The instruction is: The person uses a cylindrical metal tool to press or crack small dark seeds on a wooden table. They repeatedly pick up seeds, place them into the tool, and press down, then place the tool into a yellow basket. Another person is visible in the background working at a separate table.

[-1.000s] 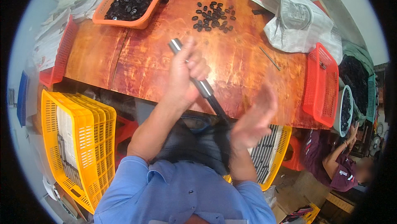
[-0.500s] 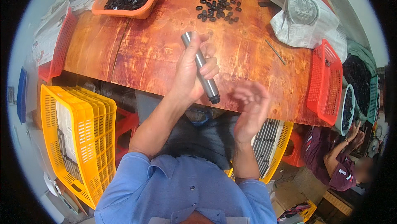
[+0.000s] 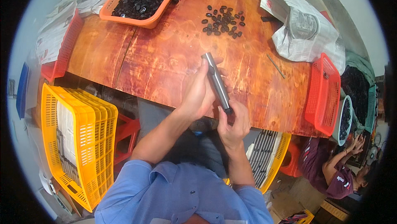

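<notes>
A grey metal tube [image 3: 218, 82] is held at a slant over the near edge of the wooden table [image 3: 165, 67], its upper end tipped away from me. My left hand [image 3: 199, 94] is wrapped round it, thumb along the upper part and fingers behind. At the tube's lower end sits a black end piece [image 3: 228, 111]. My right hand [image 3: 235, 127] pinches that end piece between thumb and fingers. Farther back on the table lies a loose cluster of small black oval pieces [image 3: 223, 20], apart from both hands.
An orange basket [image 3: 155, 20] of black pieces stands at the back left. Red baskets [image 3: 323, 96] flank the table. Newspaper and a wrapped bundle [image 3: 308, 32] lie back right, near a thin rod [image 3: 275, 66]. Yellow crates [image 3: 93, 141] stand below; a co-worker [image 3: 331, 166] is at right.
My right hand, open and apart before, has closed on the black end piece. My left hand and the tube have shifted right and nearer to me. The whole view has tilted slightly.
</notes>
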The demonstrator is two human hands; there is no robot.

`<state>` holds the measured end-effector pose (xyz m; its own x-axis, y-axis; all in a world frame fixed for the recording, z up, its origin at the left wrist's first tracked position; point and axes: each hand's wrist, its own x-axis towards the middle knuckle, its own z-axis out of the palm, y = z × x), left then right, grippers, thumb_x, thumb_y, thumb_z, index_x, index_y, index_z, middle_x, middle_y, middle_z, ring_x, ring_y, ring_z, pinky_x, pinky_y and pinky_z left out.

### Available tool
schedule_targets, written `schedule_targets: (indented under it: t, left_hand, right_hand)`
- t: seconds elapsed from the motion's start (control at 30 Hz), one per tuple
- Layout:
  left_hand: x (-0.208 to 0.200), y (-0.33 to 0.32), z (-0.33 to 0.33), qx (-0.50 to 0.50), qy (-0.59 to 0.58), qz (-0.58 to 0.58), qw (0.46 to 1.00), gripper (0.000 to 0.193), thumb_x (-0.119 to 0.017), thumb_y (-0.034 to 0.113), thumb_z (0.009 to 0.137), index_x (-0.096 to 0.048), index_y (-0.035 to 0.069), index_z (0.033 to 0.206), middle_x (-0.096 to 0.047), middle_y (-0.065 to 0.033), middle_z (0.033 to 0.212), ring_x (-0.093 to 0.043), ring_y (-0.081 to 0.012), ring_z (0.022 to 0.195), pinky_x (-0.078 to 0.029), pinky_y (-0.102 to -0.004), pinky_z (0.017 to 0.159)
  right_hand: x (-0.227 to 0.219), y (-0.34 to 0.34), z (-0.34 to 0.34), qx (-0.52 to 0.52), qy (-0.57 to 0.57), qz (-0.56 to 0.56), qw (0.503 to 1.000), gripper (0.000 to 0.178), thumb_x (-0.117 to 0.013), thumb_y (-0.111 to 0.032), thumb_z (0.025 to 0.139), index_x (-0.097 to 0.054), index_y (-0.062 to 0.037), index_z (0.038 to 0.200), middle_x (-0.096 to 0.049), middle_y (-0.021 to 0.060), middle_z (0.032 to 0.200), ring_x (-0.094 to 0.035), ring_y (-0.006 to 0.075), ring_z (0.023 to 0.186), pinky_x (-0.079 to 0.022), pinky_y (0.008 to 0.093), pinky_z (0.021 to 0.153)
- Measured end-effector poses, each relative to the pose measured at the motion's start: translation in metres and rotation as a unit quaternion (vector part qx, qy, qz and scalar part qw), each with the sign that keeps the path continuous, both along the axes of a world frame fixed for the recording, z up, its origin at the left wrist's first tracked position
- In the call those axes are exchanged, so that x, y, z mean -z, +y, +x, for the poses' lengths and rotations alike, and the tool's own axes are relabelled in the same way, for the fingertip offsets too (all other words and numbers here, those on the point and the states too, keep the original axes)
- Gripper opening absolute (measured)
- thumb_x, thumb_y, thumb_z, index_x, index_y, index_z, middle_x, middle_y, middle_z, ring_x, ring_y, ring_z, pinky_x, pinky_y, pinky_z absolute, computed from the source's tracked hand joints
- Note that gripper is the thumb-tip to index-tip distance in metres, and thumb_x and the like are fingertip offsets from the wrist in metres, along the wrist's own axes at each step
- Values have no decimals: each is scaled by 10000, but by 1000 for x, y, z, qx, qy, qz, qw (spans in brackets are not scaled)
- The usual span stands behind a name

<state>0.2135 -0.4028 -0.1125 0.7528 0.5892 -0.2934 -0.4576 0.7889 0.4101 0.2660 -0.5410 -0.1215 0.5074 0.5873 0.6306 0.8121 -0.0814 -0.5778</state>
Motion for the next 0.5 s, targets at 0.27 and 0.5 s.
schedule_targets:
  t: [0.27, 0.5]
  left_hand:
    - [11, 1, -7, 0, -34, 11, 999, 467, -404, 413, 1107, -458, 69, 1419, -640, -109, 1060, -666, -258, 959, -573, -487, 899]
    - [12, 1, -8, -37, -48, 40, 997, 409, -458, 339, 1100, -461, 62, 1401, -631, -125, 1126, -684, -292, 1019, -589, -542, 944]
  right_hand:
    - [11, -15, -2, 15, 111, -12, 994, 414, -850, -21, 774, -636, 22, 1126, -715, 186, 1007, -725, 322, 869, -580, 358, 754]
    - [7, -15, -6, 17, 351, 12, 936, 336, -782, -8, 865, -638, 51, 1163, -739, 156, 1051, -733, 188, 880, -594, 306, 786]
